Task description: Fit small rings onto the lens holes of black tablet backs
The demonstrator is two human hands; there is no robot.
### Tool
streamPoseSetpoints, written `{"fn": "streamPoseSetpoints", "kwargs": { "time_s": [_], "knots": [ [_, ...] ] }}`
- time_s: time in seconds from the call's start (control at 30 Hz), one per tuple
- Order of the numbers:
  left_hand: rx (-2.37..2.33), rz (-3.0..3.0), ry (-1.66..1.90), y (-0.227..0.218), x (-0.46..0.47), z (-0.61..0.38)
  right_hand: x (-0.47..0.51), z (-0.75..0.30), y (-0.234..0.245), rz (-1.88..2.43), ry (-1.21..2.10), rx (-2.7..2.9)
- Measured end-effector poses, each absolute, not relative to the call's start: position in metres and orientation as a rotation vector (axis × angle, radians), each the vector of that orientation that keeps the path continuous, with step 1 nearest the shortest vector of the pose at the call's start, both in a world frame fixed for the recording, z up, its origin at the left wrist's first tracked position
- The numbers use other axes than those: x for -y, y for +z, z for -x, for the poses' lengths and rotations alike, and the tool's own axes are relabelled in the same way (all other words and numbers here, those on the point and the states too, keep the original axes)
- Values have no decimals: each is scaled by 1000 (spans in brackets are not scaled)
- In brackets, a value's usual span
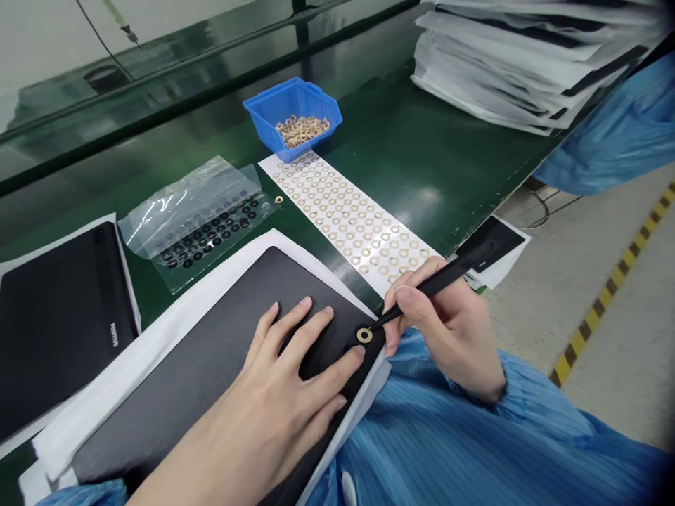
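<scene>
My left hand (287, 383) lies flat with fingers spread on a black panel (211, 351) that rests on a white sheet. My right hand (440, 320) pinches black tweezers (437, 281), whose tip touches a small gold ring (363, 335) sitting near the panel's right corner, just beyond my left index fingertip. A white strip (342, 214) covered with several rows of gold rings runs from my right hand toward the blue bin.
A blue bin (292, 116) of loose gold rings stands at the back. A clear bag (195, 218) over black rings lies left of the strip. Another black panel (58, 316) is at far left. White-wrapped panels (527, 63) are stacked at top right beside someone's blue sleeve (622, 140).
</scene>
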State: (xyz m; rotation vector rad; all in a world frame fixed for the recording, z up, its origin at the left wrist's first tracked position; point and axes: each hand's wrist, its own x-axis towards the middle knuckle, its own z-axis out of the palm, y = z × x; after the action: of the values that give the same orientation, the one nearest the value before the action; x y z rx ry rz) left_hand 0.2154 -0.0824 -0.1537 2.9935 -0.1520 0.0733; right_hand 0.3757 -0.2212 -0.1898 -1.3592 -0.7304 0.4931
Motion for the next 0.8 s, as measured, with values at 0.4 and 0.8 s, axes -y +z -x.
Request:
{"fn": "streamPoseSetpoints", "kwargs": {
  "time_s": [0.4, 0.8],
  "knots": [
    [238, -3042, 33, -142, 80, -225, 226, -377, -195, 1423, 263, 1009],
    [263, -3144, 41, -133, 89, -238, 227, -378, -201, 1349, 237, 1013]
  ]
}}
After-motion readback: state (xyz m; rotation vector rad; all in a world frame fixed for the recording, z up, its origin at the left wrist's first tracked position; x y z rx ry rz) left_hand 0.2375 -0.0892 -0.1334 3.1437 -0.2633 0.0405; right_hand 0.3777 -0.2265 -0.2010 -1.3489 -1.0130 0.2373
